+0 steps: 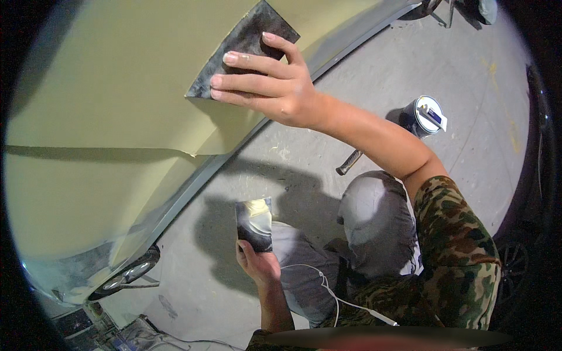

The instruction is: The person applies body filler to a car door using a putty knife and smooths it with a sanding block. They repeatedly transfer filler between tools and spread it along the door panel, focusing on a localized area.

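Observation:
My right hand [266, 79] is stretched out to the upper middle, its fingers pressed flat on a dark, flexible filler spreader [252, 41]. The spreader lies against a car body [117, 99] coated in yellowish filler or primer. Lower down, my left hand [260, 266] grips a small dark plate [263, 243] by its near edge. Smeared across the plate's far half is a pale yellow putty [256, 210]. Part of the spreader is covered by my right fingers.
A grey sill [205, 172] runs diagonally along the car's lower edge. On the grey floor [374, 76] stands a tub [422, 117] with a tube on its lid. A black-handled tool [349, 162] lies by my knee. A white cable [328, 286] hangs over my lap.

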The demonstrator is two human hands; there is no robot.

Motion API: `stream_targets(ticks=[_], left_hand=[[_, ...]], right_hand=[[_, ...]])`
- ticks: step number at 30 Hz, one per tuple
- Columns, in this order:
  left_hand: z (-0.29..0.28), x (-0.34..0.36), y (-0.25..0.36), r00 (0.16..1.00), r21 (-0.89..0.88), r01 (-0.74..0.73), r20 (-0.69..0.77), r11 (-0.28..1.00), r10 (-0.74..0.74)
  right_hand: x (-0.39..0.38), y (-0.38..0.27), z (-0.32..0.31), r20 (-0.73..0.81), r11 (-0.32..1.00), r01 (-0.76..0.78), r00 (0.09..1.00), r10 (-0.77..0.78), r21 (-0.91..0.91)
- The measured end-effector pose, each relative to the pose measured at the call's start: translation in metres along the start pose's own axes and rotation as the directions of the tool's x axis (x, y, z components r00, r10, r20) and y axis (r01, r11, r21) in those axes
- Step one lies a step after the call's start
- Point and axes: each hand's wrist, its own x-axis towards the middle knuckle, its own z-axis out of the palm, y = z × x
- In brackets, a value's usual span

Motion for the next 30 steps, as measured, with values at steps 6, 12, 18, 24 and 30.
stream_targets(ticks=[6,12,18,24,30], left_hand=[[-0.006,0.003,-0.003,0.999,-0.04,0.054,0.005,0.998,-0.054],[-0.009,0.006,-0.006,0.995,-0.024,0.093,0.039,0.995,-0.092],[0.008,0.0,0.002,0.996,-0.013,0.085,-0.012,0.996,-0.085],[0.022,-0.008,0.011,0.988,0.047,0.151,-0.044,0.987,-0.149],[0.09,0.028,0.015,0.933,-0.152,-0.009,0.354,0.988,0.063]], right_hand=[[-0.03,-0.012,0.011,0.053,0.997,-0.029,0.998,0.026,0.069],[-0.056,-0.021,0.013,0.127,0.994,-0.051,0.991,0.038,0.098],[-0.079,-0.021,0.008,0.185,0.987,-0.066,0.982,0.038,0.148],[-0.093,-0.005,-0.038,0.296,0.995,-0.044,0.955,0.014,0.093],[-0.04,-0.004,-0.12,0.209,0.756,-0.589,0.808,0.551,0.287]])
